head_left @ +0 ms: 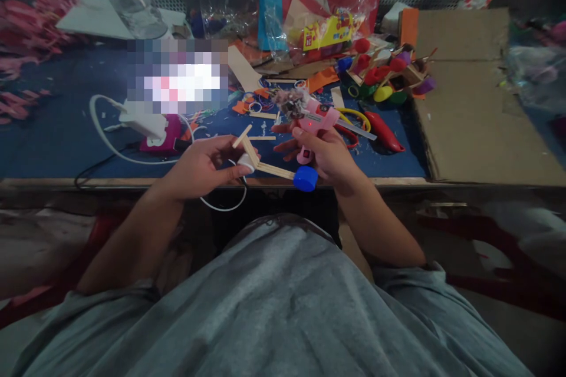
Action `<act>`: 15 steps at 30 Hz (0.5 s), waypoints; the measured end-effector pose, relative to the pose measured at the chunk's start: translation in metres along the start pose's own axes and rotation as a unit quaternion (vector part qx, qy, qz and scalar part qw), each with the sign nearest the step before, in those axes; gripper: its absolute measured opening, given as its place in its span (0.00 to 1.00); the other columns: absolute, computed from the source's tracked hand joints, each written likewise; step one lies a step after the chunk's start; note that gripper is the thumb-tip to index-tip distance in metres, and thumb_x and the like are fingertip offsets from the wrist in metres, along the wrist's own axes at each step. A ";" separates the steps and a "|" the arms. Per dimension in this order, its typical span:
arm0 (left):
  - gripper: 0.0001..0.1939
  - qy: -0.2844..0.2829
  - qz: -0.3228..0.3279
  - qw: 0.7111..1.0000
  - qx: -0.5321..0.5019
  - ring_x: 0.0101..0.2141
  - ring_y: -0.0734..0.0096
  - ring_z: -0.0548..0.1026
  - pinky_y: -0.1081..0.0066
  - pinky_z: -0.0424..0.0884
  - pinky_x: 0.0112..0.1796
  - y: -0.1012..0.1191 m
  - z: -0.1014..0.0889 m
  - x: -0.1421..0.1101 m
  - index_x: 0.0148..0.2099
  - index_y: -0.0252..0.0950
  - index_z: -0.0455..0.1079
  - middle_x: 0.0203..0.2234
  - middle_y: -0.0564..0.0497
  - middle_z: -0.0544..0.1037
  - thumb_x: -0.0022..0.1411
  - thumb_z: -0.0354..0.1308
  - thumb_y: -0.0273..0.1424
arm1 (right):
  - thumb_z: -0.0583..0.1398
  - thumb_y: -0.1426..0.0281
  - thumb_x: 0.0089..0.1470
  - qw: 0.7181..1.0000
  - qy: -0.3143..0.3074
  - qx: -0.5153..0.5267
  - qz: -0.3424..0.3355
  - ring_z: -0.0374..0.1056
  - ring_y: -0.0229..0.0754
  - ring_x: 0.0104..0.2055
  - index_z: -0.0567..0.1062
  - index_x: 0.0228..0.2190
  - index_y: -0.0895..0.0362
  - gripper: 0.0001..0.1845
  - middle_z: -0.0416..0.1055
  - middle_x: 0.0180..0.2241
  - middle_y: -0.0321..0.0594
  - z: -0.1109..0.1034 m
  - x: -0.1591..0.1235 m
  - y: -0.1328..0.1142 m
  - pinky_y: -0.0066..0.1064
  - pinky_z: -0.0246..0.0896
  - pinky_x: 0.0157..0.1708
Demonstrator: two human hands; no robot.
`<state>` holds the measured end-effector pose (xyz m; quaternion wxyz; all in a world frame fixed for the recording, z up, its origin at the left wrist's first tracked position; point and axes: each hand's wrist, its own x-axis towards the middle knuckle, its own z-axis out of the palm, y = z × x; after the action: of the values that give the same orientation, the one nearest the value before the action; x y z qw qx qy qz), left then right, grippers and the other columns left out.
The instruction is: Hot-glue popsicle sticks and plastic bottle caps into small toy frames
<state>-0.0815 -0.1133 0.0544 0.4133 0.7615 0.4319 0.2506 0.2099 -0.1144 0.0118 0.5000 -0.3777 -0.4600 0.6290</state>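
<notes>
My left hand (207, 162) pinches a small model of wooden craft sticks (274, 170) with a white piece (246, 162) at its joint. A blue bottle cap (305, 178) sits at the right end of the sticks, and a short crosspiece tops the upright one. In my right hand (329, 156) is a pink hot glue gun (315, 121), its red light on and a clear glue stick (360, 128) poking out of the back. Grey fluffy residue (289, 103) coats the nozzle end, which points left, above and apart from the model.
A purple power socket (161, 138) with a white charger and cables is on the left. Behind are a clear bottle (132, 3) and packets of craft sheets (318, 12). Several cap-and-stick pieces (384, 73), a red tool handle (384, 131) and cardboard (481, 106) lie rightward.
</notes>
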 end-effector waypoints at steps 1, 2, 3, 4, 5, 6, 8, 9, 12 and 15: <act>0.24 -0.001 0.007 1.000 -0.001 0.43 0.59 0.87 0.68 0.81 0.40 0.003 0.002 -0.001 0.51 0.40 0.88 0.44 0.46 0.91 0.66 0.78 0.53 | 0.81 0.41 0.53 1.000 -0.022 0.003 0.022 0.90 0.55 0.47 0.83 0.43 0.48 0.30 0.91 0.52 0.42 0.005 0.000 -0.002 0.42 0.86 0.39; 0.25 -0.001 0.013 1.000 -0.002 0.43 0.59 0.87 0.68 0.81 0.41 0.006 0.003 -0.001 0.52 0.39 0.87 0.44 0.46 0.91 0.66 0.78 0.53 | 0.80 0.39 0.52 0.998 -0.042 0.002 0.043 0.91 0.57 0.48 0.83 0.42 0.48 0.31 0.91 0.51 0.43 0.009 0.000 -0.004 0.44 0.88 0.41; 0.26 -0.001 0.018 1.000 -0.003 0.44 0.59 0.87 0.68 0.82 0.42 0.008 0.004 -0.001 0.53 0.38 0.87 0.45 0.46 0.91 0.66 0.79 0.54 | 0.80 0.36 0.51 0.996 -0.061 0.001 0.063 0.91 0.59 0.50 0.83 0.40 0.48 0.33 0.91 0.49 0.44 0.013 0.001 -0.004 0.47 0.89 0.43; 0.26 -0.002 0.021 1.000 -0.003 0.44 0.59 0.87 0.68 0.82 0.43 0.009 0.005 -0.001 0.53 0.38 0.87 0.45 0.46 0.91 0.67 0.79 0.54 | 0.80 0.34 0.49 0.994 -0.075 0.000 0.080 0.90 0.61 0.51 0.83 0.38 0.49 0.34 0.92 0.46 0.45 0.015 0.001 -0.004 0.50 0.90 0.47; 0.27 -0.003 0.021 1.000 -0.005 0.45 0.59 0.87 0.68 0.83 0.45 0.010 0.006 -0.001 0.53 0.38 0.87 0.45 0.46 0.91 0.67 0.78 0.55 | 0.80 0.33 0.47 0.992 -0.084 0.002 0.091 0.90 0.62 0.52 0.83 0.36 0.49 0.36 0.92 0.44 0.45 0.017 0.001 -0.004 0.53 0.91 0.50; 0.27 -0.004 0.022 1.000 -0.008 0.45 0.59 0.87 0.67 0.84 0.46 0.009 0.006 -0.001 0.53 0.38 0.87 0.46 0.46 0.91 0.67 0.78 0.55 | 0.81 0.31 0.45 0.992 -0.086 0.006 0.095 0.90 0.62 0.52 0.83 0.35 0.49 0.37 0.92 0.42 0.45 0.019 0.002 -0.003 0.55 0.91 0.54; 0.26 -0.001 0.028 1.000 -0.013 0.45 0.60 0.87 0.68 0.83 0.45 0.007 0.004 -0.002 0.52 0.38 0.87 0.46 0.46 0.91 0.67 0.78 0.55 | 0.82 0.31 0.42 0.995 -0.066 0.018 0.077 0.91 0.62 0.51 0.84 0.34 0.49 0.38 0.92 0.41 0.44 0.018 0.005 -0.001 0.58 0.90 0.59; 0.25 0.001 0.031 0.999 -0.014 0.44 0.60 0.87 0.69 0.82 0.44 0.006 0.003 -0.003 0.52 0.39 0.88 0.46 0.46 0.91 0.68 0.78 0.54 | 0.82 0.32 0.42 0.997 -0.047 0.022 0.058 0.91 0.61 0.51 0.84 0.35 0.49 0.38 0.92 0.41 0.43 0.016 0.007 -0.001 0.59 0.89 0.61; 0.23 0.019 0.038 0.999 -0.021 0.42 0.62 0.86 0.70 0.79 0.38 0.001 -0.002 -0.008 0.51 0.39 0.88 0.44 0.45 0.91 0.68 0.79 0.53 | 0.81 0.33 0.47 1.000 0.017 0.013 -0.012 0.91 0.59 0.51 0.82 0.37 0.48 0.36 0.92 0.42 0.42 0.005 0.013 -0.004 0.58 0.89 0.62; 0.27 0.038 0.028 0.999 -0.017 0.38 0.64 0.84 0.71 0.76 0.33 -0.001 -0.007 -0.015 0.51 0.38 0.88 0.42 0.44 0.91 0.67 0.80 0.55 | 0.80 0.35 0.51 0.995 0.068 0.003 -0.070 0.91 0.57 0.51 0.80 0.38 0.47 0.33 0.91 0.41 0.40 -0.010 0.018 -0.015 0.57 0.90 0.60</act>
<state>-0.0946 -0.1226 0.0566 0.4022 0.7563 0.4211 0.2980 0.2191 -0.0934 0.0227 0.5745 -0.3848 -0.4481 0.5666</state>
